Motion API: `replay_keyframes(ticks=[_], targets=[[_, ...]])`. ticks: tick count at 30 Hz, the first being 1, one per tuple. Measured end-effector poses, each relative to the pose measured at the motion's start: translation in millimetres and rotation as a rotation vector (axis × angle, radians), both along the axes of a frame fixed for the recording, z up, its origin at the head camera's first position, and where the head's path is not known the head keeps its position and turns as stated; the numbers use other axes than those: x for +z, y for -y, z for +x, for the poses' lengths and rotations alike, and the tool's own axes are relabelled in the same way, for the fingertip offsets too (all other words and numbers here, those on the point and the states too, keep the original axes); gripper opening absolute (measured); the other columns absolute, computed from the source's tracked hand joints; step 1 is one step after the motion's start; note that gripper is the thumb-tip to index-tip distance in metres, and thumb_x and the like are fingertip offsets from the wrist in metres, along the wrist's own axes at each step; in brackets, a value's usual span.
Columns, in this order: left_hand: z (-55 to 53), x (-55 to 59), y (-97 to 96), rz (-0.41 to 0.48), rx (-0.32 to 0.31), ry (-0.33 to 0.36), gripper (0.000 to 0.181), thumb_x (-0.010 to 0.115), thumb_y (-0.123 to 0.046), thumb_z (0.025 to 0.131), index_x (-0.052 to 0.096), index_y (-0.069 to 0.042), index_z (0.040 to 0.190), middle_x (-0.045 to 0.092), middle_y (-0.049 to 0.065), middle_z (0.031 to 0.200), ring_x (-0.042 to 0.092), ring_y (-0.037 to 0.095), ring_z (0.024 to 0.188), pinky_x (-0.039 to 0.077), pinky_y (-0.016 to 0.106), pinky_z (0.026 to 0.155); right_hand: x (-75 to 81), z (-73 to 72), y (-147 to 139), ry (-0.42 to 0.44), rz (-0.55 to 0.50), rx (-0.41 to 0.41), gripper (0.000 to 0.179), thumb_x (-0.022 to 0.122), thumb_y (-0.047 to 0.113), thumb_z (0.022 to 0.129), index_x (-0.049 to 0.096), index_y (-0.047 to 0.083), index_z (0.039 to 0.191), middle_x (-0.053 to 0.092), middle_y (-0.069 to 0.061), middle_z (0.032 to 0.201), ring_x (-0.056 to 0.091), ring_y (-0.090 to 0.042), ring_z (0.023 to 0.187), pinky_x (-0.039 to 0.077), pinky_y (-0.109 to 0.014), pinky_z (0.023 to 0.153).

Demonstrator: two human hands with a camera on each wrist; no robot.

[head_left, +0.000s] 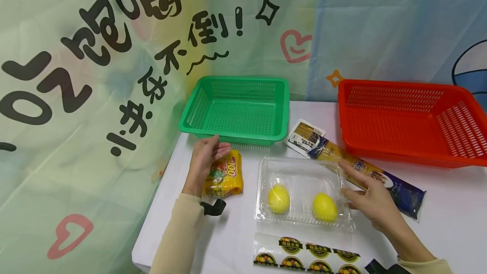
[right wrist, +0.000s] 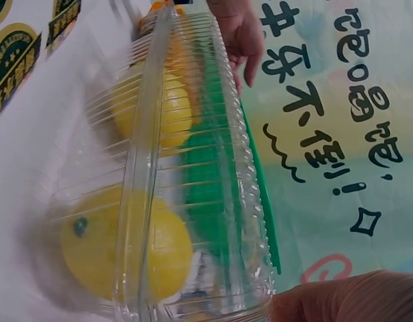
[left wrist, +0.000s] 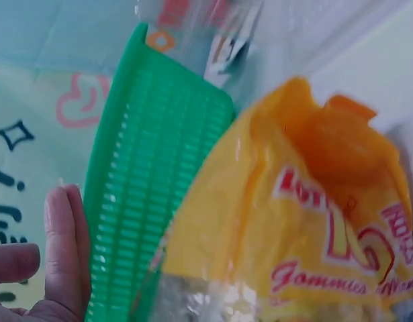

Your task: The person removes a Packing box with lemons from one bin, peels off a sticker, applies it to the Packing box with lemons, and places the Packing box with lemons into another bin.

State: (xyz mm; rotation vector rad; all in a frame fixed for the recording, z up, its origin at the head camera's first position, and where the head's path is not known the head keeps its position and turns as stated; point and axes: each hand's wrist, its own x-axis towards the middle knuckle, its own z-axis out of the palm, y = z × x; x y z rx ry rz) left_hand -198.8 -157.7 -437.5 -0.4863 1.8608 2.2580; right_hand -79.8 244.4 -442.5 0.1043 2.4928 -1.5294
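Two yellow lemons (head_left: 279, 198) lie apart inside a clear plastic box (head_left: 300, 172), one at each side. My right hand (head_left: 370, 198) holds the box by its right edge, with index finger and thumb at the rim. In the right wrist view the ribbed clear wall of the box (right wrist: 223, 134) covers the lemons (right wrist: 125, 241), and one bears a small dark sticker. My left hand (head_left: 205, 162) is beside a yellow bag of gummies (head_left: 230, 174), its fingers extended near the green basket (head_left: 236, 117). The bag (left wrist: 260, 201) stands close in the left wrist view, its top crumpled.
A red basket (head_left: 399, 138) stands at the back right. In front of it lie a long blue-and-gold packet (head_left: 403, 193) and a flat white-and-brown pack (head_left: 302, 136). A sheet of round fruit stickers (head_left: 304, 253) lies along the near side. A printed cloth (head_left: 247, 54) hangs behind the table.
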Motion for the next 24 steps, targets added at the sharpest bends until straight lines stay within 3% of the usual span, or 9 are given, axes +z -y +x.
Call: replay_keyframes(ticks=[8, 15, 19, 24], targets=[[17.5, 16.2, -11.6, -0.067, -0.087, -0.092, 0.037, 0.052, -0.019, 0.107, 0.051, 0.012, 0.127, 0.075, 0.016, 0.094, 0.076, 0.015, 0.077, 0.062, 0.028, 0.077, 1.7, 3.8, 3, -0.025, 0.047, 0.002, 0.07, 0.064, 0.007, 0.096, 0.034, 0.016, 0.159, 0.032, -0.034, 0.157, 0.071, -0.042, 0.1, 0.062, -0.033, 0.064], [42.1, 19.0, -13.6, -0.103, -0.192, -0.093, 0.022, 0.053, -0.015, 0.105, 0.058, 0.006, 0.108, 0.074, 0.016, 0.093, 0.074, 0.017, 0.078, 0.063, 0.03, 0.076, 0.8, 6.9, 5, -0.054, 0.073, -0.001, 0.071, 0.063, 0.009, 0.097, 0.031, 0.018, 0.16, 0.036, -0.036, 0.154, 0.072, -0.041, 0.099, 0.062, -0.03, 0.063], [58.8, 14.2, -10.9, -0.15, -0.295, -0.08, 0.023, 0.057, -0.014, 0.103, 0.062, 0.008, 0.106, 0.074, 0.017, 0.091, 0.075, 0.019, 0.076, 0.063, 0.033, 0.074, 2.5, 8.2, 6, -0.071, 0.095, -0.006, 0.069, 0.062, 0.011, 0.099, 0.031, 0.019, 0.16, 0.039, -0.036, 0.152, 0.072, -0.04, 0.098, 0.061, -0.029, 0.063], [80.5, 3.3, -4.6, -0.204, -0.487, -0.051, 0.023, 0.059, -0.013, 0.102, 0.063, 0.01, 0.102, 0.073, 0.014, 0.088, 0.074, 0.018, 0.074, 0.063, 0.034, 0.072, 1.6, 10.8, 7, -0.062, 0.105, -0.013, 0.069, 0.061, 0.016, 0.1, 0.028, 0.018, 0.161, 0.04, -0.038, 0.15, 0.071, -0.044, 0.099, 0.062, -0.031, 0.063]])
